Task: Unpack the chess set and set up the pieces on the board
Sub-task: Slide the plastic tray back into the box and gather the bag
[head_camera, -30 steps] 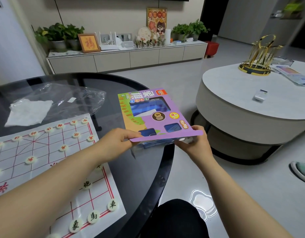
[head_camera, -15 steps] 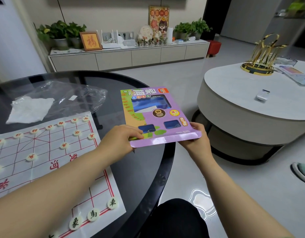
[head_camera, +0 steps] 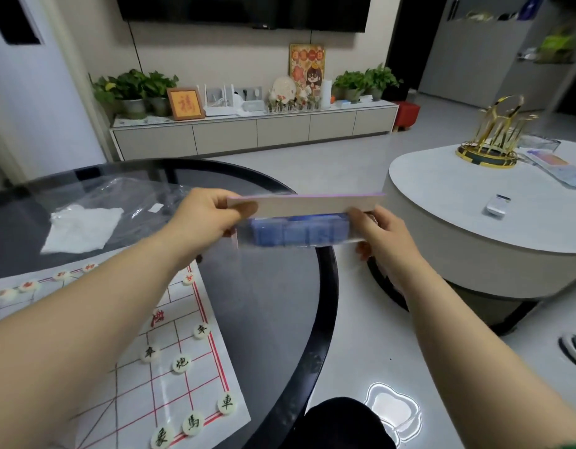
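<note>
Head-worn camera looks forward and down, close.

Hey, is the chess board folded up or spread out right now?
Spread out. The board lies flat on the glass table. Its red grid is showing, and pieces sit on its lines.

Chess-set package (head_camera: 306, 205): matt pale cardboard backing, clear glossy plastic blister over a blue plastic insert. Board sheet (head_camera: 189, 393): white, smooth, slight sheen; paper or thin plastic, can't tell. Pieces (head_camera: 181, 363): cream, glossy, plastic-looking. Round table (head_camera: 273, 319): dark glossy glass. Bag (head_camera: 144, 196): clear crinkled plastic film. Ornament (head_camera: 487, 155): shiny gold metal. Coffee table (head_camera: 442, 196): matt stone-like top.
</note>
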Motion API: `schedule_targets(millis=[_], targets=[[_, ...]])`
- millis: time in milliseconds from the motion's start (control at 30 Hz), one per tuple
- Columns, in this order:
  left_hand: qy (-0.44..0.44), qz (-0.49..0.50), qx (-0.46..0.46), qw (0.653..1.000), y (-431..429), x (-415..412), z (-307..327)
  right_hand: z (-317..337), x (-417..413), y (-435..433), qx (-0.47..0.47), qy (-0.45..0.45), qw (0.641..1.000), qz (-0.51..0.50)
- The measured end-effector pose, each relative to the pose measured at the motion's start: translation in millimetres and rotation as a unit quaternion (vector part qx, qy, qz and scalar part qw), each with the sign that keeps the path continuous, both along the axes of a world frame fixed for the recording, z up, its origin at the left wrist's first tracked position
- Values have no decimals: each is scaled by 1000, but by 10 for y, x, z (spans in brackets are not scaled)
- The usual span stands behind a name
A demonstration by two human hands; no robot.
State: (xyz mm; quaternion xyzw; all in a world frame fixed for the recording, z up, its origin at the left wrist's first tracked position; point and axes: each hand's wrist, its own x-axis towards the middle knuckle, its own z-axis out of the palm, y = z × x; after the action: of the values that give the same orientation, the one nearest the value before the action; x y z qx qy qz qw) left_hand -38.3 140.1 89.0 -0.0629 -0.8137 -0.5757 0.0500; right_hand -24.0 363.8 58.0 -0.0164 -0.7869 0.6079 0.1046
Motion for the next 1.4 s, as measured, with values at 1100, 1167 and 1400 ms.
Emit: schedule_targets(millis=[1100,1167,1400], targets=[[-92,67,195,974,-72,-521,919,1415,-455,-358,112,-78,991,-14],[-85,80,202,972,-46,-532,900,1401,-482,-383,120,-64,991,-19],[-28,89,188,978,-25,-580,853,1233,-596,-489,-47,-49,998,-3]])
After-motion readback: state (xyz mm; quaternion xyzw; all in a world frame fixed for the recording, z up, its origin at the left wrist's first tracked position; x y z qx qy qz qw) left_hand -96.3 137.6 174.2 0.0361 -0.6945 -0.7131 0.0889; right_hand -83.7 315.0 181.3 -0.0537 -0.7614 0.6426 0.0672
